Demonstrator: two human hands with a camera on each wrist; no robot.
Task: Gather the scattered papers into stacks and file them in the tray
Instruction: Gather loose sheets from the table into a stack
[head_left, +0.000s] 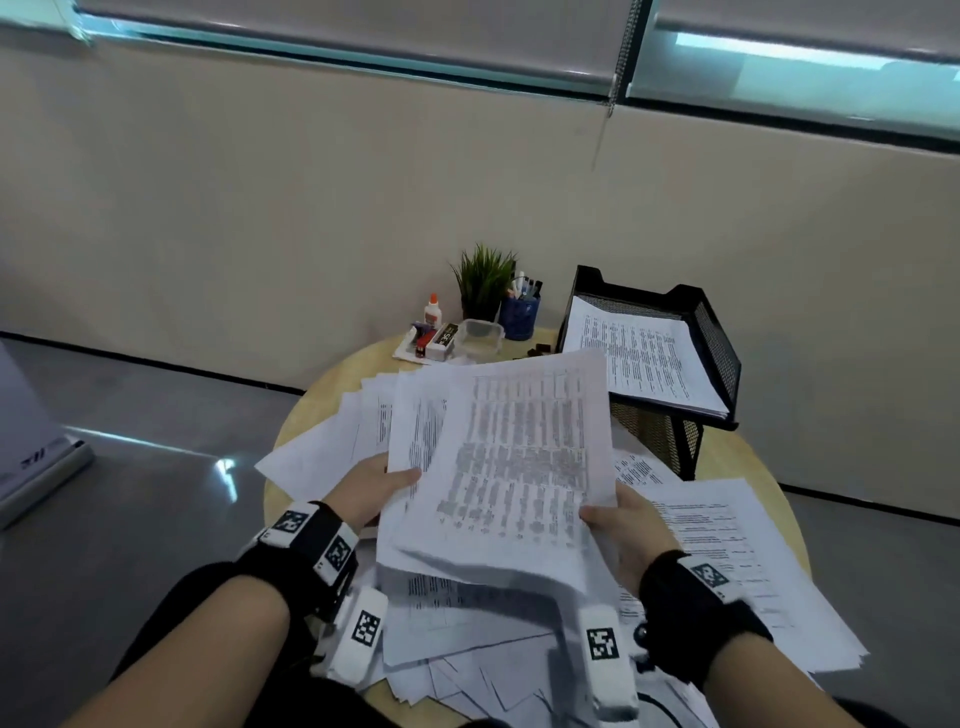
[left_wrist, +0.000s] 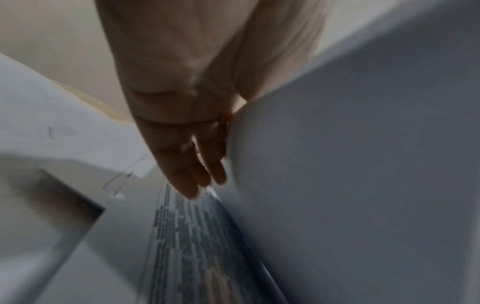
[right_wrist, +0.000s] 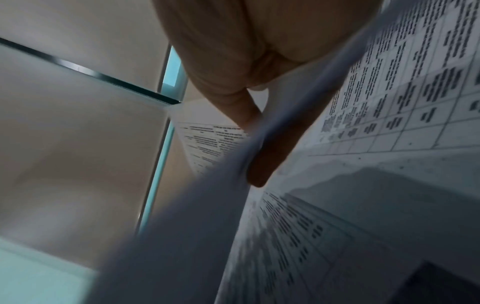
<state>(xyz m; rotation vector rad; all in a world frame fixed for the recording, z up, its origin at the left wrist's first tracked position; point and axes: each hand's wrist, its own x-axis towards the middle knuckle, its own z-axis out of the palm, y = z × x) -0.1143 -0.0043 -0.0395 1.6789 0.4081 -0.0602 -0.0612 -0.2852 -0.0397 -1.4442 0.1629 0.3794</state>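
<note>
The right hand (right_wrist: 233, 67) pinches a blurred paper stack (right_wrist: 182, 216), one finger (right_wrist: 270, 156) beneath, above printed sheets (right_wrist: 298, 236).

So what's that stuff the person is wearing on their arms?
Both forearms are bare. Each wrist wears a wide black strap carrying small white blocks printed with black-and-white square patterns, like pixel codes. The left hand and right hand have no gloves.

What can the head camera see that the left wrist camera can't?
Only the head view shows the black mesh tray with papers filed in it, the little plant, the pen cup, the glue bottle, the round table and the right hand. Only the left wrist view shows the left hand's fingers underneath the sheets. Both show the left hand holding the lifted bundle of papers.
</note>
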